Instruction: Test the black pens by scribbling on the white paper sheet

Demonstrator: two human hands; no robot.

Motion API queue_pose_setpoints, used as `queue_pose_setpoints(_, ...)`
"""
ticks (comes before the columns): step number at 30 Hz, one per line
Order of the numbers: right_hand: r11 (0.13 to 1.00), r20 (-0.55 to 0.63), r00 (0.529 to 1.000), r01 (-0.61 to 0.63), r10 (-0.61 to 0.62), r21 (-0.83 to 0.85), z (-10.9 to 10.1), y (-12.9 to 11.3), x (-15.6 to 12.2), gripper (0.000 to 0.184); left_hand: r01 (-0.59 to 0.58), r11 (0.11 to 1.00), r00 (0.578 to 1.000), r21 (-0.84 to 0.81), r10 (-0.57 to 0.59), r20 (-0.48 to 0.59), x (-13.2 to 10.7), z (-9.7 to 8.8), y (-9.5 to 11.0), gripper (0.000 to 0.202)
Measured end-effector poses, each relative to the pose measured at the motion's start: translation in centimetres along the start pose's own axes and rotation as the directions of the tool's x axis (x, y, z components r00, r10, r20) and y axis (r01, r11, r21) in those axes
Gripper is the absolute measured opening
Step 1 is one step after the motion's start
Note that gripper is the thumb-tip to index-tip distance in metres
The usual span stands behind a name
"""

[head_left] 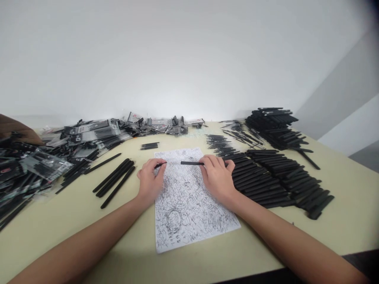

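Fingers (207,162) of the right hand (217,177) pinched on one end of a slim black pen barrel (192,163), held level just above the scribbled sheet (189,205). Fingers (155,165) of the left hand (150,182) closed on a short thin black piece (160,165), its tip aimed at 3 o'clock toward the barrel's open end, a small gap between the two.

Matte black barrel, straight and thin, lying along the 9-to-3 line at the upper edge of the sheet, near the middle of the pale yellow desk (74,221).

At 9 o'clock, spreading along the desk's left side: a big heap of clear and grey packets (44,161) with black pens inside. At 3 o'clock, just beside the right hand: a wide bed of black barrels (278,177) laid side by side. At 1 o'clock: a taller stack of black barrels (275,126). Directly under both hands: the white sheet, covered in black pen scrawl. Between 12 and 1 o'clock: a fan of thin refills (219,144). At 10 o'clock: a few loose pens (115,181) lying slantwise, well apart from the left hand. At 12 o'clock: a small bundle of short black pieces (149,146).
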State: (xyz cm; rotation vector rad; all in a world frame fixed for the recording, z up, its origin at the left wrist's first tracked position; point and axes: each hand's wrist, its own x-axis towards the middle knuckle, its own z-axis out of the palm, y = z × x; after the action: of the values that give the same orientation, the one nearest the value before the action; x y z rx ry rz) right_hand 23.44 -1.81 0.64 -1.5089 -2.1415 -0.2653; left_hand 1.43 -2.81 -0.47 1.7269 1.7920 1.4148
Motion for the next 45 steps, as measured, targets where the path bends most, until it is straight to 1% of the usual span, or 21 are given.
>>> queue_pose_setpoints(3,1.0,-0.04,0.999,-0.023,0.023,0.004,-0.26,-0.04,0.08,0.022,0.026,1.0,0.999,0.002,-0.026,-0.021,0.07,0.07,-0.25,0.014)
queue_pose_setpoints(7,0.999,-0.05,0.998,-0.036,0.035,-0.027,-0.17,-0.08,0.06,0.022,0.017,1.0,0.999,0.003,-0.017,-0.03,0.13,0.16,-0.52,0.014)
queue_pose_setpoints(11,0.999,-0.062,0.998,-0.026,0.025,-0.019,0.04,-0.07,0.01,0.023,-0.006,1.0,1.0,-0.01,0.005,-0.025,0.09,0.18,-0.55,0.014)
queue_pose_setpoints(19,1.0,-0.019,0.999,-0.028,0.028,0.001,0.04,-0.08,-0.02,0.021,-0.034,0.999,0.999,0.003,0.034,-0.001,-0.06,-0.03,0.12,0.014)
queue_pose_setpoints(24,1.0,-0.021,1.0,-0.024,0.023,-0.018,0.02,-0.14,-0.07,0.021,-0.066,0.998,0.998,0.001,0.066,0.001,-0.11,-0.05,0.25,0.015)
queue_pose_setpoints(29,1.0,-0.046,0.999,-0.011,0.01,-0.026,0.05,-0.15,-0.09,0.019,-0.085,0.996,0.996,0.02,0.084,0.003,-0.16,-0.05,0.29,0.016)
queue_pose_setpoints(35,1.0,-0.122,0.992,0.011,-0.011,-0.005,0.19,-0.09,-0.16,0.017,-0.086,0.993,0.996,0.079,0.084,0.025,-0.24,-0.1,0.37,0.018)
queue_pose_setpoints(40,0.999,-0.165,0.985,0.042,-0.041,0.002,0.37,-0.01,-0.26,0.015,-0.123,0.985,0.992,0.119,0.119,0.039,-0.23,-0.02,0.07,0.02)
queue_pose_setpoints(45,0.997,-0.18,0.981,0.075,-0.073,0.006,0.46,-0.09,-0.32,0.015,-0.173,0.974,0.984,0.149,0.164,0.071,-0.41,-0.1,0.19,0.028)
